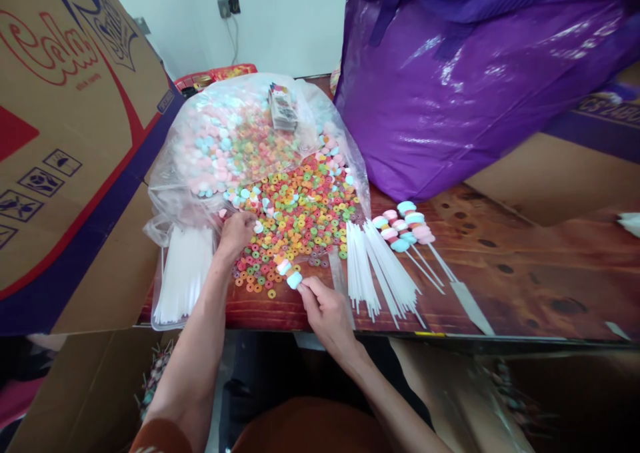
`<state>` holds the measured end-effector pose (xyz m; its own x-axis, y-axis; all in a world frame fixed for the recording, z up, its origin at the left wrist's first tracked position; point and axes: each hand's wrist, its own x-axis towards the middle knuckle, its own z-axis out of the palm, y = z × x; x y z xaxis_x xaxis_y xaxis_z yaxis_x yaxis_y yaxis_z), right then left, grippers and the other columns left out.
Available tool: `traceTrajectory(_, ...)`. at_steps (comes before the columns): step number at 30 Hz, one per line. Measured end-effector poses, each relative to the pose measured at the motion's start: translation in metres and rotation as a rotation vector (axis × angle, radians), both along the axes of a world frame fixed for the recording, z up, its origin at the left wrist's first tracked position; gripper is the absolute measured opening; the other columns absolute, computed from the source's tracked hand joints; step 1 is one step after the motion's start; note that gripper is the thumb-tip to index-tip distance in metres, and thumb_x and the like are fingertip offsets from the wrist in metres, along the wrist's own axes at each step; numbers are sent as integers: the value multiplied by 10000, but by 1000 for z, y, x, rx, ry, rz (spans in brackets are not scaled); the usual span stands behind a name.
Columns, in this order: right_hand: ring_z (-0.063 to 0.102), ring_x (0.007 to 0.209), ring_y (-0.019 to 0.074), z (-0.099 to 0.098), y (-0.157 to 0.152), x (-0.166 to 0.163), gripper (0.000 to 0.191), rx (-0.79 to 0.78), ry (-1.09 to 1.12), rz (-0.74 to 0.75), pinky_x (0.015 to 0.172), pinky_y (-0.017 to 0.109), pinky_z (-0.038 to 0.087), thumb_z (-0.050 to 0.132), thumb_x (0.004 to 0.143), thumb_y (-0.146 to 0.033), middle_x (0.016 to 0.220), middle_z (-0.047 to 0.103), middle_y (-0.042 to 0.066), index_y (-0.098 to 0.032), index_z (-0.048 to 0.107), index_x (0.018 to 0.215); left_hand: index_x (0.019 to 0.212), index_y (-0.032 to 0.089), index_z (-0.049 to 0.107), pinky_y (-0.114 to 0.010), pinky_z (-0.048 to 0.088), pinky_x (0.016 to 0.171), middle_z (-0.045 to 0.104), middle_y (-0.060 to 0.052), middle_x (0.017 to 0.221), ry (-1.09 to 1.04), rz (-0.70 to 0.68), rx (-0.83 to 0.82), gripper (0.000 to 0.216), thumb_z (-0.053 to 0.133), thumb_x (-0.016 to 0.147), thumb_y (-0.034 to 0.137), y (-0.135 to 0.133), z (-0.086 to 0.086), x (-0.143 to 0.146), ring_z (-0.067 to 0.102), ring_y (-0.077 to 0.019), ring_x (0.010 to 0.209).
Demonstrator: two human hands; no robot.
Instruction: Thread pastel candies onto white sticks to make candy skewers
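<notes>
My right hand (327, 310) pinches the lower end of a candy skewer (289, 273), threaded with blue, pink and white marshmallows and orange ring candies. At the near left edge of the candy heap is my left hand (238, 233), its fingers drawn together. A small white marshmallow (259, 227) shows at its fingertips; whether they grip it I cannot tell. Colourful ring candies (300, 203) spread loosely over the table in front of both hands. Behind them, pink, blue and white marshmallows (210, 150) lie in a clear plastic bag (173, 146).
White sticks (185, 273) fill a tray at left; more loose sticks (380, 266) lie at right. Several finished skewers (405, 226) rest beyond those. A cardboard box (115, 193) flanks the left, a purple bag (450, 86) the right. A small packet stack (283, 110) sits on the plastic.
</notes>
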<state>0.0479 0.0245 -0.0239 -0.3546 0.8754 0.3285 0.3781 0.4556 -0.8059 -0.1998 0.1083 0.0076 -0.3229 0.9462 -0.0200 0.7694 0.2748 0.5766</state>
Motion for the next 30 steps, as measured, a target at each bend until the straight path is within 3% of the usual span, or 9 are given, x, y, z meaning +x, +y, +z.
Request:
traceTrajectory(6,510,536,112,-1,0,0,257,-4,7,10,544,217,377,441,1005,-241,645,593,-12,-189,605,814,655,197,650,-348,456,802,672,-84,719,133,-88,-93,227,503,827,181,-2,7,8,649,-254,806)
traceTrajectory(9,506,533,110,-1,0,-1,255,1,12,10,542,218,376,444,1003,-241,647,598,-12,-190,603,810,825,195,669,-347,457,827,694,-94,859,164,-118,-89,162,510,830,166,-6,8,11,642,-254,888)
traceTrajectory(12,502,527,109,-1,0,0,250,4,10,5,534,220,372,447,1001,-241,650,603,-11,-192,603,812,1024,190,653,-353,467,848,692,-97,964,176,-167,-35,254,529,809,138,-13,5,12,630,-250,932)
traceTrajectory(15,490,513,106,-2,0,0,245,11,15,-3,517,223,360,451,1000,-243,642,595,-15,-192,602,814,1081,182,656,-364,480,867,679,-96,1011,130,-154,82,308,540,800,135,-20,-1,11,624,-238,935)
traceTrajectory(17,480,503,104,-3,0,0,240,3,22,-8,506,222,352,453,999,-246,632,583,-19,-192,602,819,1086,174,673,-362,490,866,682,-93,1034,4,-90,160,300,560,808,171,-27,-5,13,627,-224,918)
traceTrajectory(23,471,489,101,-6,0,0,236,-22,32,-18,495,218,351,457,997,-257,622,574,-23,-196,599,820,1074,151,714,-332,522,855,746,-68,996,-662,21,226,336,658,791,323,-53,-13,40,669,-198,900)
traceTrajectory(30,491,495,107,-7,-1,0,228,-33,27,-31,496,213,358,464,996,-260,605,556,-27,-198,599,824,1082,162,739,-362,520,952,763,-68,1066,-861,97,273,354,700,764,312,-68,-15,61,683,-212,1001)
